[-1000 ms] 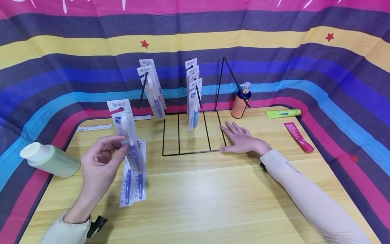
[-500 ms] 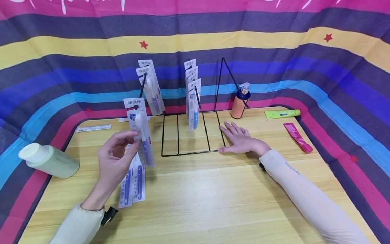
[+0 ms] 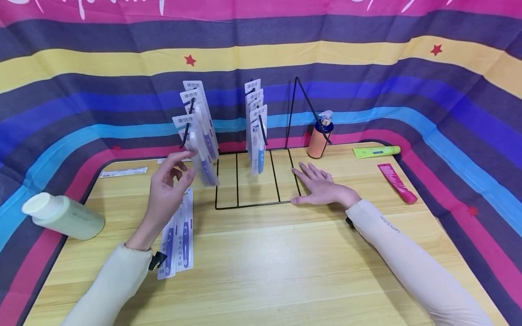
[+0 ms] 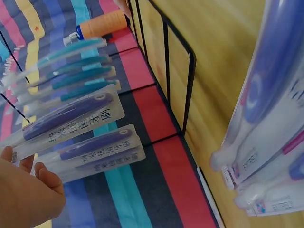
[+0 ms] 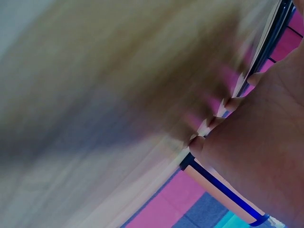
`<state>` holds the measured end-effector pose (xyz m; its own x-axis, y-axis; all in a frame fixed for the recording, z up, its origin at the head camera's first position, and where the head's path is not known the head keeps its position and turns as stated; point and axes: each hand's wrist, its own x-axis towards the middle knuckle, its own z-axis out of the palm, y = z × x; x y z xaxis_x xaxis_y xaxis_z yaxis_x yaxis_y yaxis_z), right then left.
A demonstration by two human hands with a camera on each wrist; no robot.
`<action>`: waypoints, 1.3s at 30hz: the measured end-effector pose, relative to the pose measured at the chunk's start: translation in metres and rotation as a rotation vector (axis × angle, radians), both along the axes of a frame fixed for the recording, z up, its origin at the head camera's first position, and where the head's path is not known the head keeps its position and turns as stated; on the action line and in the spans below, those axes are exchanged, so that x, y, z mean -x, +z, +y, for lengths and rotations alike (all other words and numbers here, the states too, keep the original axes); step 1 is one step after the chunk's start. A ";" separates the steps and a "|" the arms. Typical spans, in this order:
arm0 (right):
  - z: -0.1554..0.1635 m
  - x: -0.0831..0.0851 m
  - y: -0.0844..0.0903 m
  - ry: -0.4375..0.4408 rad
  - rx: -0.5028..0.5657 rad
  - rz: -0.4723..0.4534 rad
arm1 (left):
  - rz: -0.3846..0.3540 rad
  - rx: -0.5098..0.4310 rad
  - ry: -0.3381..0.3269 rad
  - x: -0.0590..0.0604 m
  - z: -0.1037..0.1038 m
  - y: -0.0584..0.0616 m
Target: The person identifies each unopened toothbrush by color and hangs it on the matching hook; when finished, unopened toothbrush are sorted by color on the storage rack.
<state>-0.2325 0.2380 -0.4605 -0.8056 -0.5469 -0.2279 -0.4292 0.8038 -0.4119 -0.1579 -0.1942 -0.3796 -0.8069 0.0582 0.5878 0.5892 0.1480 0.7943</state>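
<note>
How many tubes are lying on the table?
2. A green tube lies at the far right edge of the table, near the orange pump bottle. A pink tube lies just in front of it, along the right edge.

Camera layout: one head view, two wrist views.
Head view looks forward and down over the wooden table (image 3: 285, 262) to the wire rack (image 3: 253, 181) and striped backdrop (image 3: 367, 81), both arms in frame. Left wrist view sits close, tilted, showing the rack (image 4: 190, 80), hanging toothbrush packs (image 4: 76, 118) and orange bottle (image 4: 102, 23), all shared with head. Right wrist view: very near, blurred, palm (image 5: 266, 142) against the table.
</note>
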 end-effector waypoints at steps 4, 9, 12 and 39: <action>0.002 0.003 -0.007 0.002 0.017 0.002 | -0.038 -0.003 0.008 0.018 0.000 0.002; 0.000 0.002 -0.005 0.019 0.047 0.008 | -0.036 -0.027 0.007 0.038 -0.003 0.001; -0.002 0.001 -0.003 0.017 0.038 0.009 | -0.024 -0.063 -0.006 0.046 -0.006 0.000; 0.000 -0.002 -0.001 0.011 0.020 0.010 | -0.508 0.174 0.213 -0.046 -0.076 -0.052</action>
<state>-0.2305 0.2378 -0.4610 -0.8017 -0.5601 -0.2086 -0.4420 0.7905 -0.4239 -0.1118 -0.2705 -0.4318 -0.9899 -0.0751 0.1200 0.0834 0.3756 0.9230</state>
